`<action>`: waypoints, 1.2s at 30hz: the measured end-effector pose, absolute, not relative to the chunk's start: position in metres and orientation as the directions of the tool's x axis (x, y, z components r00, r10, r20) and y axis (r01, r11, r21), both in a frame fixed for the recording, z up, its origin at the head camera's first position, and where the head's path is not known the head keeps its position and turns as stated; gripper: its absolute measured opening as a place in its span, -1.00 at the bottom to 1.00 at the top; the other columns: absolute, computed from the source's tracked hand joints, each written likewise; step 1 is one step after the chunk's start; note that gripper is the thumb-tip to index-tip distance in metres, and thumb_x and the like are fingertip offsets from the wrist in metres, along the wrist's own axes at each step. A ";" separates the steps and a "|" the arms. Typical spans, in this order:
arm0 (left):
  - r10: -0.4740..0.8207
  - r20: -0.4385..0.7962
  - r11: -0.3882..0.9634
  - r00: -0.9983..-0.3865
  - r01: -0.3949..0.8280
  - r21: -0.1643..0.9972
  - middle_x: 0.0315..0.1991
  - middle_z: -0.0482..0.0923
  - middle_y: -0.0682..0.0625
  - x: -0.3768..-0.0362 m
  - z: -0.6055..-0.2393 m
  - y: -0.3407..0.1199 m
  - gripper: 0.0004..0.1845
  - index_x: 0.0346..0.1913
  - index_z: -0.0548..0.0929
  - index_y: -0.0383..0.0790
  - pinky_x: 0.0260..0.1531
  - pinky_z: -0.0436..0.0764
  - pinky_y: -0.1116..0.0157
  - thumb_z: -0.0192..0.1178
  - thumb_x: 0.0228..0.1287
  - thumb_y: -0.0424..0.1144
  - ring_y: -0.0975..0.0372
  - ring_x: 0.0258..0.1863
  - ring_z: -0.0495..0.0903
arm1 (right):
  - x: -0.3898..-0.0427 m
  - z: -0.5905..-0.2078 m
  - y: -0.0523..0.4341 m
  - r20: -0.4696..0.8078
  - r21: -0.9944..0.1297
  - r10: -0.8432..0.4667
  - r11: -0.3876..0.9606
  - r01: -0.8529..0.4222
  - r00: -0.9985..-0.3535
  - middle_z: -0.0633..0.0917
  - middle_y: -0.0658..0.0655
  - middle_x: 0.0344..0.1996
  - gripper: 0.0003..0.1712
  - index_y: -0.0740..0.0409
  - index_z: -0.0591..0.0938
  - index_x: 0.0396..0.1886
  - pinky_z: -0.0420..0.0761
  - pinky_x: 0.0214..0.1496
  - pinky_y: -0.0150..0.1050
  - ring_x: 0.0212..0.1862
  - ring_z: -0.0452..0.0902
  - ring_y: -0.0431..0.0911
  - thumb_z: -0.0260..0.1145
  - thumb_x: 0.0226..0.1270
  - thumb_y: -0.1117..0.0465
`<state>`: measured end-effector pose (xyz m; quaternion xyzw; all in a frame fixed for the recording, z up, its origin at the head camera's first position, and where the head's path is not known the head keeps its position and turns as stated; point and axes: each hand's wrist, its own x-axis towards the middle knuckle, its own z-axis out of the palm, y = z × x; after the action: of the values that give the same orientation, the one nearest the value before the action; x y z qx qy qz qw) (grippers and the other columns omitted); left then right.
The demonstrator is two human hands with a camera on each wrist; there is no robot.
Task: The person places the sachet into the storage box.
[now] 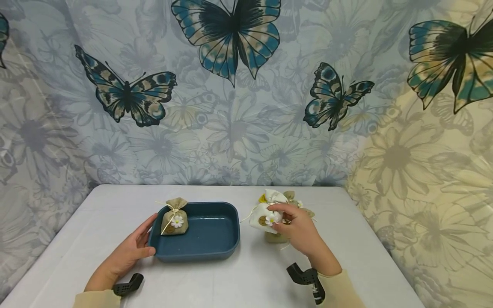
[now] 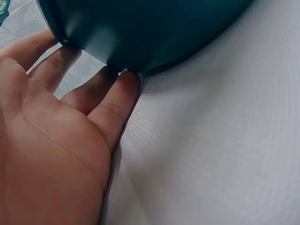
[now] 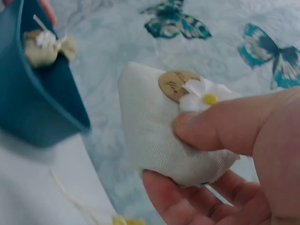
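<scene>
In the head view, a deep blue rectangular dish [image 1: 212, 237] stands on the table, left of centre. My left hand [image 1: 127, 254] rests against its left end, thumb by the front corner. The left wrist view shows straight fingertips [image 2: 126, 84] touching the outer wall of the dish [image 2: 145, 33]. Inside the dish, at the left, sits a beige drawstring pouch [image 1: 168, 220] with a white flower. My right hand [image 1: 304, 231] pinches a white pouch [image 3: 145, 112] between thumb and fingers, right of the dish. A flower and a brown oval tag decorate this pouch.
Behind and under the right hand are more pouches: another white one [image 1: 275, 196] and several beige ones [image 1: 275, 238], partly hidden. A white cloth covers the table [image 1: 215, 284]. Butterfly-patterned fabric [image 1: 235, 149] hangs along the table's back edge.
</scene>
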<state>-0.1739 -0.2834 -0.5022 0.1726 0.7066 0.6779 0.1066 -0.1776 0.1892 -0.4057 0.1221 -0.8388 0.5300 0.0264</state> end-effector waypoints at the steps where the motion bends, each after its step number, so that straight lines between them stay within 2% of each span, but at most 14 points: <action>1: 0.387 0.085 0.020 -0.918 0.101 0.995 0.57 -0.41 -0.28 -0.174 -0.502 -0.283 0.03 0.62 -0.22 -0.20 0.15 0.37 0.46 0.30 0.33 -0.40 -0.29 0.48 -0.32 | -0.180 -0.404 0.183 0.171 -0.890 -0.173 0.395 -0.228 -0.970 0.55 0.14 -0.23 -0.49 -0.06 0.71 0.10 0.51 -0.46 -0.26 -0.33 0.43 0.03 0.43 0.18 0.44; 2: 0.386 0.085 0.020 -0.918 0.101 0.995 0.57 -0.41 -0.28 -0.174 -0.502 -0.283 0.03 0.62 -0.22 -0.21 0.15 0.37 0.46 0.30 0.33 -0.40 -0.29 0.48 -0.32 | -0.183 -0.403 0.176 0.164 -0.896 -0.164 0.388 -0.217 -0.973 0.54 0.15 -0.27 -0.49 -0.09 0.72 0.08 0.49 -0.48 -0.27 -0.36 0.41 0.03 0.43 0.18 0.45; 4: 0.385 0.082 0.020 -0.919 0.097 0.995 0.57 -0.40 -0.28 -0.174 -0.503 -0.284 0.03 0.61 -0.22 -0.21 0.14 0.37 0.46 0.30 0.34 -0.40 -0.29 0.47 -0.32 | -0.189 -0.400 0.163 0.159 -0.904 -0.148 0.376 -0.204 -0.976 0.56 0.12 -0.24 -0.48 -0.12 0.73 0.06 0.49 -0.49 -0.27 -0.35 0.42 0.01 0.44 0.16 0.46; 8: 0.388 0.073 0.022 -0.919 0.088 0.996 0.57 -0.41 -0.28 -0.174 -0.503 -0.284 0.03 0.61 -0.24 -0.23 0.14 0.36 0.48 0.30 0.35 -0.38 -0.29 0.48 -0.33 | -0.198 -0.393 0.136 0.156 -0.902 -0.140 0.383 -0.199 -0.978 0.62 0.07 -0.04 -0.48 -0.16 0.75 0.02 0.51 -0.43 -0.25 -0.26 0.51 -0.01 0.45 0.13 0.47; 12: 0.391 0.075 0.017 -0.917 0.088 0.996 0.57 -0.41 -0.27 -0.175 -0.503 -0.284 0.03 0.61 -0.24 -0.22 0.14 0.35 0.49 0.30 0.35 -0.38 -0.27 0.48 -0.34 | -0.205 -0.386 0.111 0.128 -0.899 -0.188 0.392 -0.194 -0.974 0.57 0.05 0.15 -0.49 -0.16 0.75 0.03 0.53 -0.34 -0.20 -0.13 0.56 -0.02 0.44 0.16 0.45; 18: 0.395 0.079 0.016 -0.915 0.094 0.995 0.57 -0.42 -0.28 -0.176 -0.503 -0.284 0.03 0.61 -0.23 -0.21 0.15 0.32 0.51 0.30 0.34 -0.39 -0.27 0.48 -0.36 | -0.216 -0.390 0.073 0.050 -0.918 -0.265 0.368 -0.149 -0.963 0.50 0.06 0.25 -0.46 -0.18 0.75 0.05 0.60 -0.24 -0.18 -0.07 0.57 -0.02 0.44 0.18 0.47; 23: 0.393 0.079 0.024 -0.916 0.097 0.995 0.57 -0.41 -0.29 -0.176 -0.502 -0.284 0.03 0.61 -0.23 -0.23 0.14 0.32 0.52 0.30 0.34 -0.39 -0.28 0.48 -0.35 | -0.224 -0.408 0.043 0.028 -0.916 -0.303 0.374 -0.146 -0.952 0.49 0.12 0.28 -0.44 -0.11 0.75 0.03 0.60 -0.10 -0.16 0.09 0.52 0.02 0.42 0.15 0.55; 27: 0.396 0.083 0.021 -0.915 0.099 0.995 0.57 -0.41 -0.29 -0.176 -0.503 -0.285 0.03 0.61 -0.24 -0.24 0.14 0.33 0.51 0.30 0.35 -0.39 -0.28 0.48 -0.35 | -0.229 -0.423 0.027 0.035 -0.890 -0.314 0.422 -0.172 -0.949 0.54 0.14 0.20 -0.45 -0.05 0.77 -0.01 0.58 -0.02 -0.19 0.20 0.46 0.02 0.43 0.09 0.59; 36: 0.404 0.096 0.005 -0.910 0.107 0.994 0.57 -0.43 -0.30 -0.176 -0.505 -0.287 0.03 0.61 -0.24 -0.22 0.14 0.35 0.49 0.30 0.35 -0.39 -0.29 0.47 -0.36 | -0.238 -0.437 0.012 0.019 -0.820 -0.323 0.537 -0.200 -0.946 0.61 0.09 0.11 -0.42 -0.09 0.78 -0.04 0.55 -0.11 -0.26 0.19 0.49 -0.01 0.44 0.03 0.59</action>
<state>-0.1765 -0.2870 -0.5051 0.1824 0.7006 0.6812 0.1091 -0.2380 0.0125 -0.4367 0.1496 -0.8739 0.4575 -0.0677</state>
